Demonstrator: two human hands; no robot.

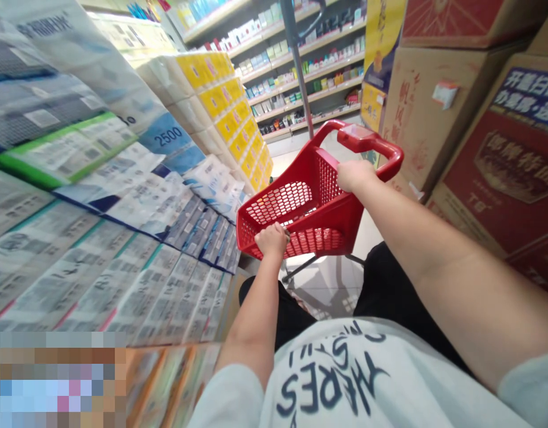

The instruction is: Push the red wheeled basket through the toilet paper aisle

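A red plastic shopping basket on a wheeled frame stands in front of me in a shop aisle, with nothing visible inside it. My left hand is closed over the basket's near rim. My right hand is wrapped round the basket's red handle on the right side. Both forearms reach forward from my white printed shirt.
Stacked packs of tissue paper form a wall on the left, with yellow packs further on. Brown and red cardboard boxes are piled on the right. Shelves of small goods stand at the aisle's far end. The floor is pale tile.
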